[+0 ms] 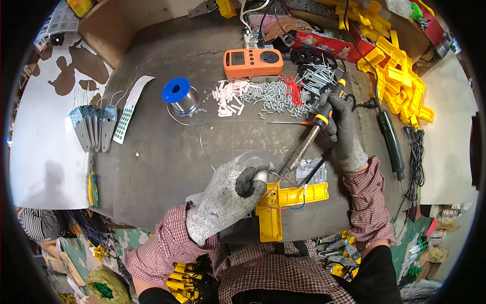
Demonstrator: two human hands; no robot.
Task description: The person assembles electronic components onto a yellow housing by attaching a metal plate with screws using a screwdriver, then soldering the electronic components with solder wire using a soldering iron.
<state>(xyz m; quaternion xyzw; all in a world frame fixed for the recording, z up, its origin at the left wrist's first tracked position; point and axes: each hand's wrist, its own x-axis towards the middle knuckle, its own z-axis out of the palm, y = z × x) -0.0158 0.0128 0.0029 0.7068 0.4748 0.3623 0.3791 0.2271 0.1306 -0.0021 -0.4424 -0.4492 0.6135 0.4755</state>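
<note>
My left hand (225, 190), in a grey glove with dark fingertips, is closed in a pinch on thin solder wire (203, 143). The wire curves up toward a blue-topped spool (178, 91). My right hand (345, 124), gloved too, grips a soldering iron (321, 120) by its black and orange handle. The iron slants down left, its tip close to my left fingertips, over a yellow T-shaped plastic housing (270, 223). Red and blue wires show on the housing. Whether the tip touches anything is too small to tell. A small translucent tray (318, 174) lies behind the housing.
An orange meter (253, 62) stands at the back, beside piles of screws (278, 95) and pale pink pieces (231, 96). Yellow plastic parts (400, 76) heap at the right. Near them lies a dark green-handled tool (391, 139). Grey metal plates (96, 129) fan out left.
</note>
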